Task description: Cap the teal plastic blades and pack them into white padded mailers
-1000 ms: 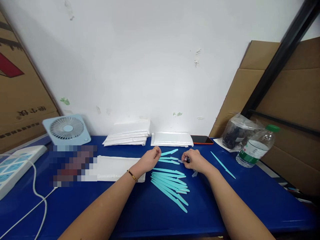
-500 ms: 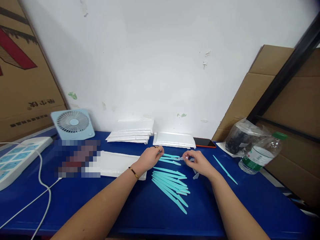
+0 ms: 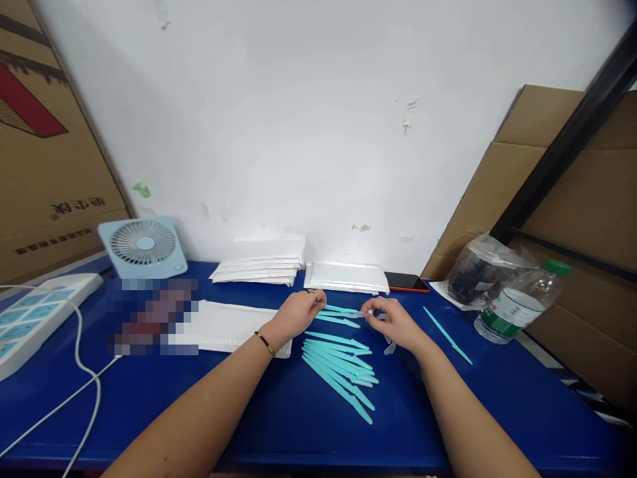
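My left hand (image 3: 300, 312) is closed on the handle end of a turquoise stick (image 3: 342, 309) near the middle of the blue table. At the stick's other end, the fingers of my right hand (image 3: 391, 320) pinch a small translucent cap (image 3: 365, 314). Another turquoise stick (image 3: 338, 320) lies just below. Nearer the front, several turquoise sticks (image 3: 343, 372) are fanned out. Small translucent pieces (image 3: 389, 348) lie beneath my right hand, partly hidden. A white padded envelope (image 3: 223, 326) lies flat, partly under my left forearm.
Stacks of white envelopes (image 3: 261, 260) and a phone (image 3: 408, 283) lie by the wall. On the left are a blue fan (image 3: 145, 244) and power strip (image 3: 42, 318). A single stick (image 3: 448, 335), bagged dark item (image 3: 470, 273) and bottle (image 3: 517, 305) are on the right.
The view has shifted slightly. Both hands keep nearly the same pose, and the sticks on the table look unchanged.
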`<state>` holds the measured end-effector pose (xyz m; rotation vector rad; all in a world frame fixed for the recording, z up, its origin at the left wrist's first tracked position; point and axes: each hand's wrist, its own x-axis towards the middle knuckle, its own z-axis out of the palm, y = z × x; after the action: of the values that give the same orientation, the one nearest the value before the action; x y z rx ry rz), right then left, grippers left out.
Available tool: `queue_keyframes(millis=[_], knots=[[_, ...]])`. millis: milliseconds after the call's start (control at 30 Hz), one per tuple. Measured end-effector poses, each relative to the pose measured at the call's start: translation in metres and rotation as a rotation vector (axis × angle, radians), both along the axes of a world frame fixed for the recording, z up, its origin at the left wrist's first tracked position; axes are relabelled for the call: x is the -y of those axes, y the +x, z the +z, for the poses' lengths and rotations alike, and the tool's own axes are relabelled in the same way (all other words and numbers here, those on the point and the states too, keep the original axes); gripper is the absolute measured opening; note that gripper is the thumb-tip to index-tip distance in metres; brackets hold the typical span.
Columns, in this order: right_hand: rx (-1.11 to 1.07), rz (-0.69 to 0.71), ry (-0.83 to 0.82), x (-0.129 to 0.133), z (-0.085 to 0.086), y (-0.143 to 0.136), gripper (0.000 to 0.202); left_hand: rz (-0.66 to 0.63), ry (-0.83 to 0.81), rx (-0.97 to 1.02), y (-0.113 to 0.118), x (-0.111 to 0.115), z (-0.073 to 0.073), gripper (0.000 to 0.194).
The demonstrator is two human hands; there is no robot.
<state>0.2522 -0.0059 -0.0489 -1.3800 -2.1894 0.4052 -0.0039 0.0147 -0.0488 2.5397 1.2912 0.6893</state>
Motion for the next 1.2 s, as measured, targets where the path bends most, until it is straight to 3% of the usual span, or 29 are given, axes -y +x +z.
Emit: queue_keyframes(millis=[267, 433, 567, 700, 800, 1033, 1200], knots=[[0.034, 0.047, -0.003, 0.000, 0.000, -0.010, 0.019, -0.044, -0.036, 0.010, 0.008, 0.006, -0.001, 0.019], [0.063, 0.047, -0.025, 0.005, 0.008, 0.000, 0.019, 0.095, -0.048, -0.082, 0.012, 0.003, -0.010, 0.020], [0.180, 0.097, -0.183, 0.010, 0.014, 0.025, 0.015, 0.162, 0.013, -0.110, 0.008, 0.001, -0.012, 0.017], [0.322, 0.090, -0.281, 0.011, 0.010, 0.039, 0.014, 0.006, -0.035, -0.084, 0.009, 0.007, -0.009, 0.021], [0.272, 0.068, -0.303, 0.008, 0.004, 0.035, 0.009, -0.091, -0.128, -0.136, 0.013, 0.010, -0.009, 0.020], [0.111, 0.119, -0.280, 0.006, -0.002, 0.007, 0.014, -0.037, -0.114, -0.161, 0.015, 0.009, -0.012, 0.017], [0.113, 0.131, -0.242, 0.007, -0.002, 0.008, 0.015, -0.079, -0.103, -0.148, 0.012, 0.009, -0.011, 0.019]])
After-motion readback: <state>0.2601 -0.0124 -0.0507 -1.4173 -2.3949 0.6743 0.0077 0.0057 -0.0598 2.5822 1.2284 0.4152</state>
